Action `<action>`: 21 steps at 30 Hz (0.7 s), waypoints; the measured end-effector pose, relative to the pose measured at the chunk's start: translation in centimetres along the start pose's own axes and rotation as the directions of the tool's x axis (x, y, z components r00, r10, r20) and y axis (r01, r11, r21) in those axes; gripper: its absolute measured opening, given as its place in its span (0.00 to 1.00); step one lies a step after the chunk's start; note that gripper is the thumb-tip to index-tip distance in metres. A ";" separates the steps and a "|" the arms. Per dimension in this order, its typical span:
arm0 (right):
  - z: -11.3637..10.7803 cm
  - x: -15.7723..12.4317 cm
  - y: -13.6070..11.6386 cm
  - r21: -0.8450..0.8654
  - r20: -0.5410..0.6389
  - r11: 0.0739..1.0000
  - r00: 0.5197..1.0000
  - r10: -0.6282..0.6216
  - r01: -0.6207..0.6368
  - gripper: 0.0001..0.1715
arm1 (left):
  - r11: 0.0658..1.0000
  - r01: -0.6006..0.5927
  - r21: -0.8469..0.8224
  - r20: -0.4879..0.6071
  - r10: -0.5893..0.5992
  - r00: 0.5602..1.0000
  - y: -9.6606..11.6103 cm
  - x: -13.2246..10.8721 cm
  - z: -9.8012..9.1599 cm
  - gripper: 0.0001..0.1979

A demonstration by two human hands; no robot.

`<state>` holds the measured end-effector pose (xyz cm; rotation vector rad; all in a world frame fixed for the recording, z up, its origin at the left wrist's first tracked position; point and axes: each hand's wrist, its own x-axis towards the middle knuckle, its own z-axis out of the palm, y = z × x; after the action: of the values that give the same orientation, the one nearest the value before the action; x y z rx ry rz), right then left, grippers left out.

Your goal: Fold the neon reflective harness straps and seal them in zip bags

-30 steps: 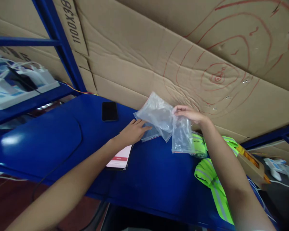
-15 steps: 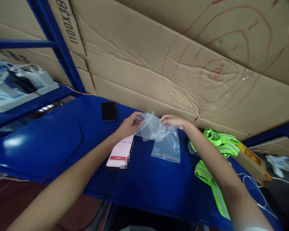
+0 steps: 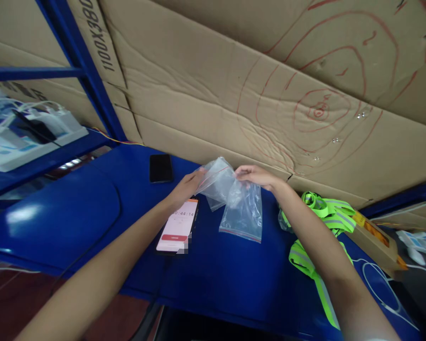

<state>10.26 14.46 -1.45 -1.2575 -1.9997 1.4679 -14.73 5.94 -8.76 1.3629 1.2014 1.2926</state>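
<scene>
Several clear zip-lock bags point(image 3: 242, 218) with red seal lines are bunched between my hands above the blue table point(image 3: 220, 279). My left hand point(image 3: 187, 187) is closed on the edge of the bags at their left; its fingertips are partly behind the plastic. My right hand point(image 3: 253, 176) pinches the crumpled part of the bags from the right, and one bag hangs down below it toward the table. Just under my left wrist lies a lit phone point(image 3: 175, 232) with a timer on its screen. A dark phone point(image 3: 161, 168) lies farther back on the left.
Neon yellow reflective straps point(image 3: 328, 213) lie under and beside my right forearm. Near them are an open cardboard box point(image 3: 372, 237) and a white cable point(image 3: 379, 284). A power strip point(image 3: 39, 142) sits on the left shelf. A cardboard sheet point(image 3: 199, 94) rises behind the table.
My left fingers have straightened along the bags' edge, and the upper part of the bags is spread a little higher. My right hand keeps its pinch, and the hanging bag has shifted slightly left.
</scene>
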 end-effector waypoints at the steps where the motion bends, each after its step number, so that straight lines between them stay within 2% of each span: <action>1: -0.5 -0.3 -0.4 -0.028 -0.022 0.999 0.999 -0.024 0.024 0.07 | 1.000 0.000 0.015 -0.008 0.000 1.000 0.0 0.0 0.0 0.38; 4: -2.9 -1.5 -2.1 -0.127 -0.081 0.988 0.992 -0.098 0.087 0.06 | 0.996 -0.044 0.084 -0.109 0.053 0.993 0.0 0.2 -0.3 0.35; 6: -4.3 -1.9 -3.6 -0.197 -0.056 0.975 0.991 -0.120 0.107 0.07 | 0.985 -0.086 0.150 -0.180 0.112 0.977 -0.2 0.3 -0.6 0.29; 8: -4.7 -1.6 -5.0 -0.282 0.015 0.952 0.993 -0.117 0.116 0.08 | 0.968 -0.109 0.226 -0.196 0.154 0.968 -0.5 0.4 -0.8 0.23; 11: -3.4 0.5 -5.9 -0.404 0.093 0.904 0.990 -0.109 0.137 0.08 | 0.933 -0.110 0.341 -0.136 0.165 0.977 -0.9 0.4 -0.9 0.19; 14: -1.5 3.4 -5.9 -0.470 0.069 0.866 0.985 -0.158 0.172 0.08 | 0.888 -0.100 0.448 -0.097 0.160 0.982 -0.9 0.2 -1.1 0.24; 18: -0.4 5.7 -5.9 -0.505 0.024 0.824 0.958 -0.285 0.258 0.23 | 0.800 -0.101 0.591 -0.120 0.211 0.970 -0.1 -0.1 -1.5 0.26; 21: -0.4 6.0 -6.3 -0.496 0.005 0.808 0.932 -0.363 0.317 0.28 | 0.723 -0.153 0.674 -0.063 0.262 0.963 0.2 -0.5 -1.3 0.22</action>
<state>4.50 19.14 3.09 -1.0286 -2.4675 0.7405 -15.99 5.37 -8.52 1.9845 1.7695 1.1750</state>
